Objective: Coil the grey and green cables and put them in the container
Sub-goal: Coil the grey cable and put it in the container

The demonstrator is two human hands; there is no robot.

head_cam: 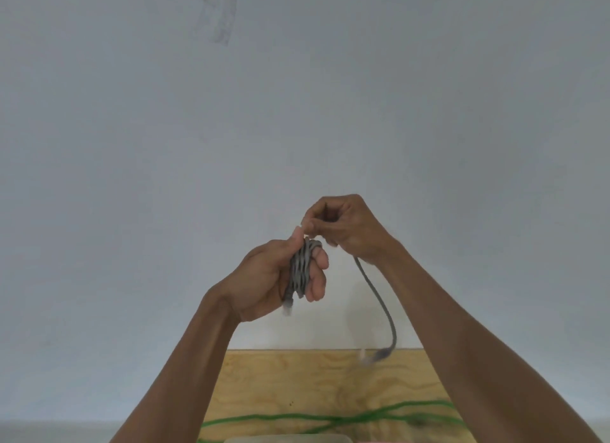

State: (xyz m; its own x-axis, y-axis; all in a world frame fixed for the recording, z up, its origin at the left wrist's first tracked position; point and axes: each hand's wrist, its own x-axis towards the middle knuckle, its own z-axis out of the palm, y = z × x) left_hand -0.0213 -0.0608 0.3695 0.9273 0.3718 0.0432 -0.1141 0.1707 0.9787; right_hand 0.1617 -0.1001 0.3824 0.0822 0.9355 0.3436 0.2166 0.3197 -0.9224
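My left hand (280, 274) is raised in front of the wall and grips a tight coil of the grey cable (301, 271), with one clear plug sticking out below the palm. Just above and to the right, my right hand (343, 226) pinches the same cable near the top of the coil. From under that hand the cable's free tail hangs down in a curve to its plug end (376, 355), which is blurred. The green cable (330, 418) lies loose and uncoiled across the wooden table (297, 383) below my arms.
A pale wall (297, 112) fills most of the view. A light, rounded edge (287, 438), possibly the container, peeks in at the bottom centre. Both forearms cross over the table's sides.
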